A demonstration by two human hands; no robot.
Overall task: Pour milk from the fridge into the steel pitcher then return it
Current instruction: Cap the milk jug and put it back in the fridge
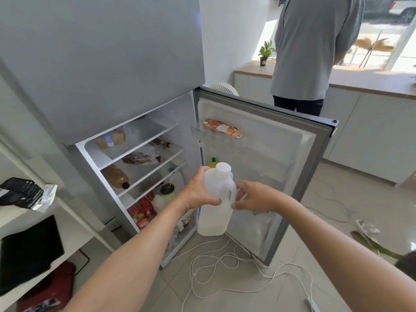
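A translucent plastic milk jug (216, 212) with a white cap hangs upright in front of the open fridge (144, 154). Only a shallow layer of milk shows at its bottom. My left hand (200, 190) grips the jug's shoulder from the left. My right hand (254, 197) holds the jug at its handle side from the right. The lower fridge door (292, 167) stands wide open to the right, behind the jug. No steel pitcher is in view.
Fridge shelves hold bread, bottles and red packs. A white cable (225, 266) lies coiled on the tiled floor below the door. A person in a grey shirt (313, 48) stands at the counter behind. White shelving (33, 221) with black items is at the left.
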